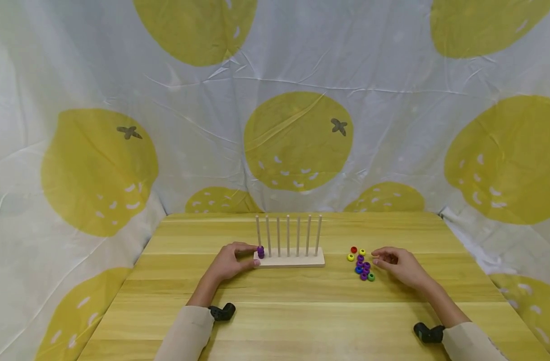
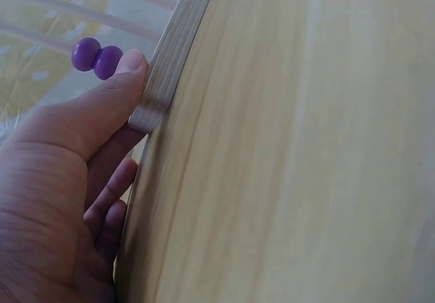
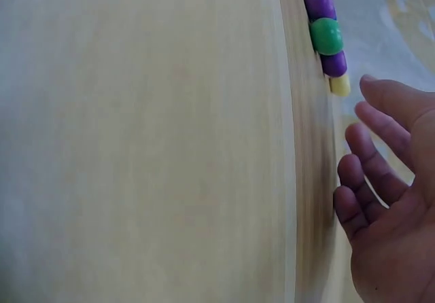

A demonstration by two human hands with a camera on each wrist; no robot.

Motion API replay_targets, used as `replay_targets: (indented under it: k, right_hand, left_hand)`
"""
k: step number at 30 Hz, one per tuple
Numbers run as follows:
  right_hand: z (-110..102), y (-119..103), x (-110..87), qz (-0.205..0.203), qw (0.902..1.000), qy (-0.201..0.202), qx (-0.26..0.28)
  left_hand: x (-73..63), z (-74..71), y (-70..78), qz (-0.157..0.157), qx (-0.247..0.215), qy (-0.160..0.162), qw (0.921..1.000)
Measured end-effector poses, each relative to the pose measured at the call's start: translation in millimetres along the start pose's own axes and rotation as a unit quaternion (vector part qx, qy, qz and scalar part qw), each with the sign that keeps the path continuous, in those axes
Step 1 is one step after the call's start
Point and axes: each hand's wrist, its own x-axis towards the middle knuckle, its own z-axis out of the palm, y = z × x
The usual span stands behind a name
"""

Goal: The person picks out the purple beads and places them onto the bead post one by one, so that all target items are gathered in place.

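Left grip [image 1: 228,262] holds peg rack [image 1: 293,259] — right grip [image 1: 402,266] near loose beads [image 1: 360,264].

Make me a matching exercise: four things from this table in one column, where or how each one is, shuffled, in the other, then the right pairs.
1. left hand
2. right hand
3. stacked purple beads
4. green bead

A. at the near end of the loose beads
B. thumb at the peg stand's left end
C. threaded on the leftmost peg
D. fingers bent, beside the loose beads

Pairs: 1-B, 2-D, 3-C, 4-A
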Motion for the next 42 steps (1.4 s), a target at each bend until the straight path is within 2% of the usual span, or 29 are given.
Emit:
replay_targets:
  k: [16,30,35,42]
  right_hand:
    - [4.0,5.0,3.0,-0.013,0.9995,-0.02,0.019]
    - [8.5,4.7,3.0,-0.061,0.9975,-0.03,-0.019]
    - [10.9,6.4,1.6,-0.05,0.9981,-0.035,-0.006]
    - [6.1,4.7,1.0,-0.015,0.9989,-0.028,0.033]
  left_hand:
    - [1.5,-0.2,1.5,0.006,0.01,0.0,0.9999]
    - [-0.6,-1.6,3.6,0.009,0.007,0.002,0.9999]
    - [-1.6,0.2,0.7,0.012,0.005,0.0,0.9999]
    - [-1.1,-0.5,0.0,0.006,0.007,0.0,1.0]
